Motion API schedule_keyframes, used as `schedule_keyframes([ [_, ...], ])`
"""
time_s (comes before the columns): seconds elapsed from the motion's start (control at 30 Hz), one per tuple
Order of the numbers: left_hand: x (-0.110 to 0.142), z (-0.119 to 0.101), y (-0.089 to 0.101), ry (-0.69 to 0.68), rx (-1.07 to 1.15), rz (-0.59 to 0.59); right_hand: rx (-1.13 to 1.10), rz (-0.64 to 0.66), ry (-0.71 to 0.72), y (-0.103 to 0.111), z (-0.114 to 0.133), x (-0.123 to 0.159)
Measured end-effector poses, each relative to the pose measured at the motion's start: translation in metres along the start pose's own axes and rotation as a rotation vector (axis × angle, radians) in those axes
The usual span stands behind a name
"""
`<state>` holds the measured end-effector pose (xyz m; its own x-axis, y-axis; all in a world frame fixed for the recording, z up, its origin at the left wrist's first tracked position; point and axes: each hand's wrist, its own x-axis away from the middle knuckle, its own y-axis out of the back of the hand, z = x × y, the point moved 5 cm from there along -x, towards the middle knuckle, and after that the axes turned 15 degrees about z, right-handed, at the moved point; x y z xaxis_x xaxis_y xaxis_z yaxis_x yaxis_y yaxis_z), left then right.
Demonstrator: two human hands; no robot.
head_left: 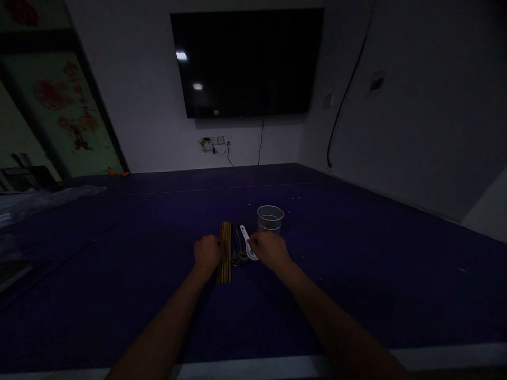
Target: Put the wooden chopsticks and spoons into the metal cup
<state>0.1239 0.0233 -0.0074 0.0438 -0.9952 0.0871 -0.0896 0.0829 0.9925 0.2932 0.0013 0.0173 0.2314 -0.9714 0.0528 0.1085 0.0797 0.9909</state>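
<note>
A row of wooden chopsticks (224, 258) lies side by side on the dark blue surface. My left hand (208, 255) is closed against their left edge; its fingertips are hidden, so whether it grips anything cannot be made out. Two metal spoons (241, 254) lie just right of the chopsticks. Beside them is a white soup spoon (244, 232) with a blue pattern in its bowl. My right hand (271, 249) has its fingers pinched at the right edge of this spoon. Behind that hand stands a round grey metal container (270, 212), its lower part covered by the hand.
The dark blue surface (150, 295) reaches back to the wall and has small pale specks on it. Crumpled clear plastic (59, 196) lies at the left. Small orange objects (118, 172) sit at the back left. A television (249, 63) hangs above sockets and cables.
</note>
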Motion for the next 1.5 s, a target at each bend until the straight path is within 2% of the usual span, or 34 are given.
schedule_keyframes([
  [0.8, -0.0001, 0.0038, 0.0000, 0.029, 0.090, -0.018, -0.005, -0.004, -0.002, -0.0004, -0.0003, -0.0001],
  [1.2, 0.0032, 0.0009, 0.0017, 0.039, 0.002, -0.009, -0.007, 0.006, -0.005, 0.0005, 0.0000, 0.0000],
  [1.5, -0.0022, 0.0006, -0.0011, -0.011, -0.072, 0.062, 0.001, -0.008, -0.002, -0.0011, 0.0010, -0.0006],
])
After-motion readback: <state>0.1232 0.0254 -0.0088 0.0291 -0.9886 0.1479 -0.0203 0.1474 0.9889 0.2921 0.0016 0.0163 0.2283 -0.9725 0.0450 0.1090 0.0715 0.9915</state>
